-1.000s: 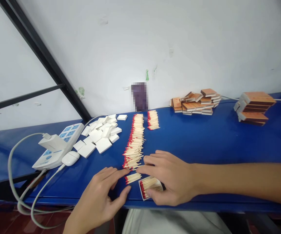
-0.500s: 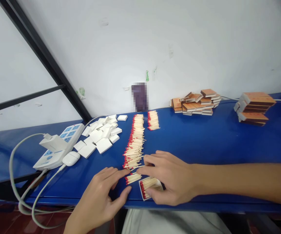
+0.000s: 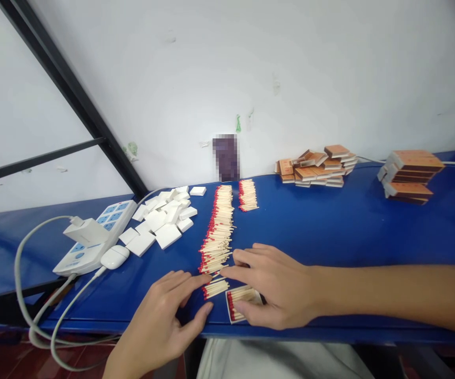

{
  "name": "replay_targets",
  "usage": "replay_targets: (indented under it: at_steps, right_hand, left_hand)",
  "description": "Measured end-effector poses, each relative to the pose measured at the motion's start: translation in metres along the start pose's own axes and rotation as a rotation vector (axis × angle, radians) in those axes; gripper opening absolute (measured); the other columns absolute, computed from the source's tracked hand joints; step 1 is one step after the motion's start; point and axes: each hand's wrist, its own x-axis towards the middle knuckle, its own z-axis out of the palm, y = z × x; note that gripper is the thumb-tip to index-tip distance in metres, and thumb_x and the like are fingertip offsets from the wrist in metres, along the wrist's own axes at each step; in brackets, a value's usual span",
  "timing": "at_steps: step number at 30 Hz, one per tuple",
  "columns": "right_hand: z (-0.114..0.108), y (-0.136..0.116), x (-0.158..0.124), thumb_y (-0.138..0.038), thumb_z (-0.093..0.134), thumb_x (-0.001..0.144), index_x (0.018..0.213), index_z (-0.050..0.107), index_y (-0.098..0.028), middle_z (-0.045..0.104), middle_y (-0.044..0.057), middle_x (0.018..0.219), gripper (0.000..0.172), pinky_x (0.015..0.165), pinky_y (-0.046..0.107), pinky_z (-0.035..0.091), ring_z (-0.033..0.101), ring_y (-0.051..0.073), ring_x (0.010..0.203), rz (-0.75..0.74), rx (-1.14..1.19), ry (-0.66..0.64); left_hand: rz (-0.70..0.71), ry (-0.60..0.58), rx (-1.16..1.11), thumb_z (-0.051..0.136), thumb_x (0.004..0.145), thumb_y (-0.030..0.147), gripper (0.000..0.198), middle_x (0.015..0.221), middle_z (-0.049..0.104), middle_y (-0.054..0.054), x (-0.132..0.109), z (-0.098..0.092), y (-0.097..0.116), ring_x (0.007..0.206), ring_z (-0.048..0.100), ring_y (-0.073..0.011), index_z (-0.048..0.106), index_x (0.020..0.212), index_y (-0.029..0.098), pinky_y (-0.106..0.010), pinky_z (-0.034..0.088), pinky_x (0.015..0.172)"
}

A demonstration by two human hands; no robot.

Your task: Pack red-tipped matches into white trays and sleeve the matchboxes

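Note:
A long row of red-tipped matches (image 3: 221, 226) runs down the blue table, with a small bunch of matches (image 3: 216, 288) at its near end. My left hand (image 3: 172, 310) has its thumb and index finger apart at the left side of that bunch, the index fingertip touching the match heads. My right hand (image 3: 274, 289) reaches in from the right, fingers spread, its index fingertip at the matches and its thumb on an open white tray of matches (image 3: 235, 302). Part of the tray is hidden under the hand. A shorter row of matches (image 3: 248, 195) lies farther back.
White box pieces (image 3: 166, 216) are heaped at the left, beside a power strip (image 3: 93, 237) with cables and a white earphone case (image 3: 115, 257). Orange matchboxes (image 3: 317, 167) are piled at the back right; stacked ones (image 3: 412, 173) stand farther right. A pixelated dark object (image 3: 226, 158) leans against the wall.
My right thumb and index finger have shifted slightly to the left over the tray and matches. The left hand stays in nearly the same place.

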Motion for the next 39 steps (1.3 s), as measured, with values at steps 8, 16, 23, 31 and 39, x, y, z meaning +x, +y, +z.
replay_targets:
  at_steps: [8,16,23,31,39]
  right_hand:
    - [0.0005,-0.0002,0.0003,-0.043,0.05,0.092,0.124,0.063,-0.016,0.06,0.007,0.094,0.044,0.075,0.035,0.036,0.051,0.019,0.077,0.017,-0.015,0.001]
    - [0.0004,-0.0006,0.0002,-0.041,0.05,0.092,0.128,0.062,-0.018,0.06,0.007,0.096,0.044,0.077,0.036,0.036,0.053,0.02,0.078,0.058,-0.015,-0.008]
    - [-0.0019,-0.0009,0.0011,-0.04,0.049,0.093,0.122,0.064,-0.018,0.059,0.006,0.092,0.039,0.076,0.035,0.036,0.05,0.019,0.076,0.024,-0.007,-0.026]
    - [-0.0004,-0.0004,0.0007,-0.041,0.048,0.094,0.122,0.064,-0.017,0.059,0.006,0.091,0.041,0.075,0.034,0.035,0.05,0.019,0.075,0.032,-0.015,-0.012]
    - [0.0016,-0.0005,0.0006,-0.044,0.049,0.094,0.124,0.062,-0.021,0.058,0.005,0.092,0.041,0.071,0.033,0.03,0.049,0.018,0.073,0.005,-0.063,-0.018]
  left_hand:
    - [0.009,0.014,0.009,0.062,0.092,0.036,0.028,0.092,0.074,-0.003,-0.0024,0.0015,-0.0014,0.087,0.071,-0.0218,0.069,0.117,0.027,-0.04,0.054,0.095]
    - [0.012,0.011,-0.012,0.062,0.093,0.033,0.026,0.088,0.073,-0.001,-0.0026,0.0014,-0.0021,0.085,0.071,-0.0208,0.07,0.117,0.028,-0.04,0.055,0.094]
    - [0.004,-0.022,-0.059,0.059,0.096,0.029,0.025,0.081,0.071,0.0,-0.001,-0.0002,-0.001,0.073,0.067,-0.0158,0.07,0.118,0.027,-0.034,0.056,0.087]
    - [-0.02,-0.021,-0.052,0.057,0.097,0.034,0.029,0.078,0.067,0.0,0.0002,0.0007,-0.0007,0.074,0.066,-0.018,0.065,0.124,0.025,-0.036,0.054,0.086]
    - [-0.041,-0.043,-0.043,0.055,0.098,0.035,0.031,0.074,0.063,0.001,0.0009,0.0011,0.0002,0.07,0.062,-0.0177,0.063,0.126,0.024,-0.035,0.053,0.079]
